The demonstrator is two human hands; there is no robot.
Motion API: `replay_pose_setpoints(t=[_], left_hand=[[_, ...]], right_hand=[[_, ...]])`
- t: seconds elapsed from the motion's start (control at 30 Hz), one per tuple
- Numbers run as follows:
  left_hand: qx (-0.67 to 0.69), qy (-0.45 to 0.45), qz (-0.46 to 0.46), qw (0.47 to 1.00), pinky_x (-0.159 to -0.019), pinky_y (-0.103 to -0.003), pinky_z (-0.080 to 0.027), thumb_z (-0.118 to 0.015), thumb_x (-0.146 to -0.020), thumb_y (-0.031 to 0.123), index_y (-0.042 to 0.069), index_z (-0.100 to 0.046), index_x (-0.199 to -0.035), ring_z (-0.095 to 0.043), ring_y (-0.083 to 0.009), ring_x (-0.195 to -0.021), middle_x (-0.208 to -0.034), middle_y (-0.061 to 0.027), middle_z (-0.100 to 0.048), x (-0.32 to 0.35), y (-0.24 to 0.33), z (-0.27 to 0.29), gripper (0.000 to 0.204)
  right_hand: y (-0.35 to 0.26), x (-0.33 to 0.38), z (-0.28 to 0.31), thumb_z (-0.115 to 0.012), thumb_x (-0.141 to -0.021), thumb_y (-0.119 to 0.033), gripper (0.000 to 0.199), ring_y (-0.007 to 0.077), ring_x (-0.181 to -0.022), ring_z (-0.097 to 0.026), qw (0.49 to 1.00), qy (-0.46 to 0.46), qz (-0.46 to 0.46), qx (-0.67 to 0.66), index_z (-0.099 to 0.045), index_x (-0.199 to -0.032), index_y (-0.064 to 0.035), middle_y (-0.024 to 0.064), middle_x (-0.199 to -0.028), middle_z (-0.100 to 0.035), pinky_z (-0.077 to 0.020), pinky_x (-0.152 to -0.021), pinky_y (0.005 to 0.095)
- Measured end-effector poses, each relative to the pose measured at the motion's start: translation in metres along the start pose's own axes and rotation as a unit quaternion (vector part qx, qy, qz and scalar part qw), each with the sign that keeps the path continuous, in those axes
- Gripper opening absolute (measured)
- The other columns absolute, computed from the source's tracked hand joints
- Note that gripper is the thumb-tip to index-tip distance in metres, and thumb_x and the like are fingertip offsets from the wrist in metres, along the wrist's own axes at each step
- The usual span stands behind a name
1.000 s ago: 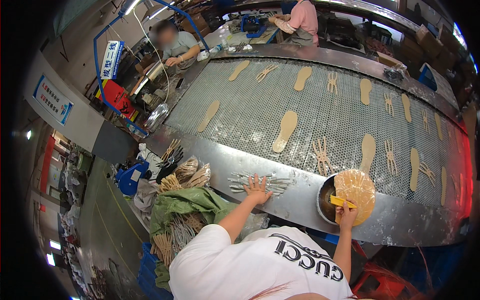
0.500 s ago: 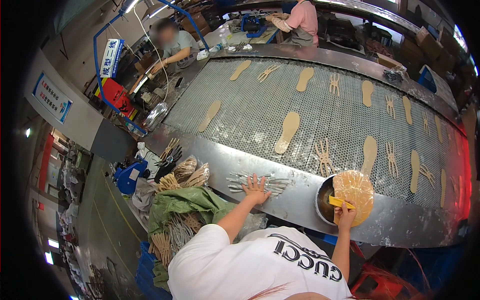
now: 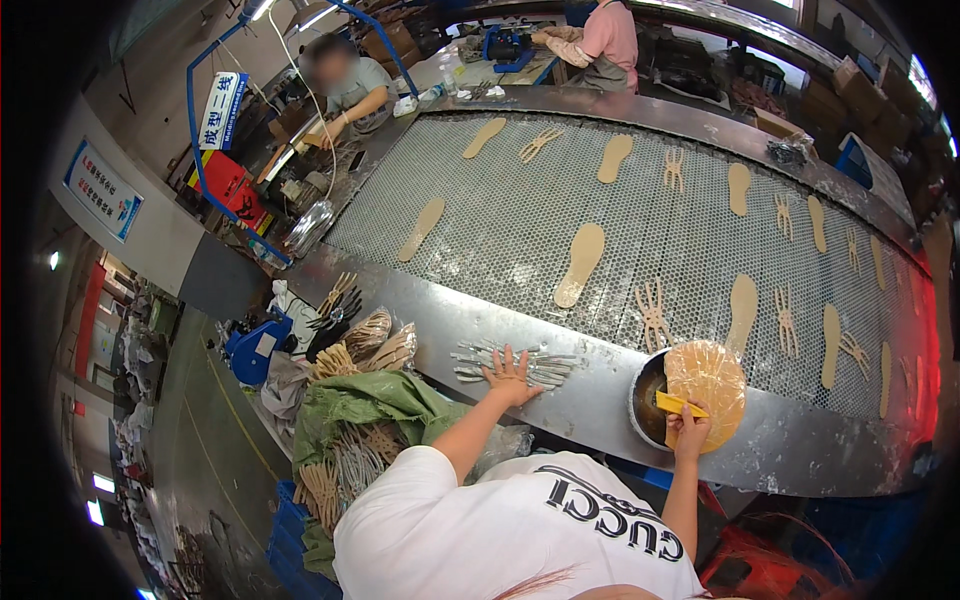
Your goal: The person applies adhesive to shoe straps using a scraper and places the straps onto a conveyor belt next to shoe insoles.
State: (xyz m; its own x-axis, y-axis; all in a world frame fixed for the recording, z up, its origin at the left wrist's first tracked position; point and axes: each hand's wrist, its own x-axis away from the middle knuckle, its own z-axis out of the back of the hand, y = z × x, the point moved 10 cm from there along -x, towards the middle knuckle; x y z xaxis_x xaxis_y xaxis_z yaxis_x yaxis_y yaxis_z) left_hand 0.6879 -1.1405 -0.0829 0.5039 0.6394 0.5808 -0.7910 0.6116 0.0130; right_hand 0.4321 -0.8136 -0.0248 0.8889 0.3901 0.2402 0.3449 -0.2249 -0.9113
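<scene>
My left hand [image 3: 512,378] lies flat with its fingers spread, pressing on grey sandal straps [image 3: 550,372] fanned out on the metal edge of the conveyor. In my right hand [image 3: 688,428] is a yellow brush [image 3: 680,405], pinched by its flat handle. Its lower end dips inside a round pot [image 3: 640,388] that is partly covered by a sheet wrapped in clear film [image 3: 715,385]. The brush tip and what it touches in the pot cannot be made out clearly.
Beige insoles [image 3: 580,265] and strap uppers [image 3: 653,312] lie spaced out on the mesh conveyor [image 3: 480,220]. Left of me, a green sack [image 3: 380,405] and a blue crate [image 3: 290,550] hold strap bundles. Two people work beyond the conveyor, one in a pink top [image 3: 610,45].
Insoles and straps on the mesh have shifted slightly to the right in the picture. My hands stay nearly in place. The far-left person's hand has moved a little.
</scene>
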Motion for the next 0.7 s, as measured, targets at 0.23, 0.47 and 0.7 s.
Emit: replay_pose_setpoints(t=[0.23,0.47,0.7], left_hand=[[-0.006,-0.005,-0.001,1.0,-0.094,-0.068,-0.003,-0.052,-0.069,0.067,0.018,0.006,-0.14,0.016,-0.0453,-0.128,-0.142,-0.0212,0.017,0.002,0.003,0.007,0.104],[0.0,-0.008,-0.005,1.0,-0.095,-0.067,-0.003,-0.053,-0.068,0.067,0.019,0.005,-0.14,0.016,-0.0448,-0.128,-0.142,-0.0199,0.016,0.004,0.007,0.015,0.104],[0.017,-0.011,0.0,1.0,-0.095,-0.067,-0.003,-0.051,-0.07,0.066,0.019,0.004,-0.14,0.014,-0.0445,-0.129,-0.143,-0.019,0.014,0.014,0.009,0.02,0.102]], right_hand=[[0.001,-0.004,0.001,-0.053,-0.086,-0.007,0.016,0.0101,-0.05,-0.054,1.0,0.005,0.01,0.021,-0.048,-0.1,-0.0023,0.0065,-0.066,-0.056,-0.0454,-0.046,0.0189],[-0.007,-0.008,-0.002,-0.053,-0.086,-0.006,0.016,0.0118,-0.05,-0.055,1.0,-0.007,0.02,0.012,-0.046,-0.1,-0.0019,0.0073,-0.067,-0.055,-0.0454,-0.046,0.0213],[0.007,-0.009,0.009,-0.051,-0.085,-0.003,0.018,0.0151,-0.05,-0.052,1.0,-0.006,-0.006,0.007,-0.043,-0.102,-0.0034,0.009,-0.069,-0.052,-0.0449,-0.044,0.0238]])
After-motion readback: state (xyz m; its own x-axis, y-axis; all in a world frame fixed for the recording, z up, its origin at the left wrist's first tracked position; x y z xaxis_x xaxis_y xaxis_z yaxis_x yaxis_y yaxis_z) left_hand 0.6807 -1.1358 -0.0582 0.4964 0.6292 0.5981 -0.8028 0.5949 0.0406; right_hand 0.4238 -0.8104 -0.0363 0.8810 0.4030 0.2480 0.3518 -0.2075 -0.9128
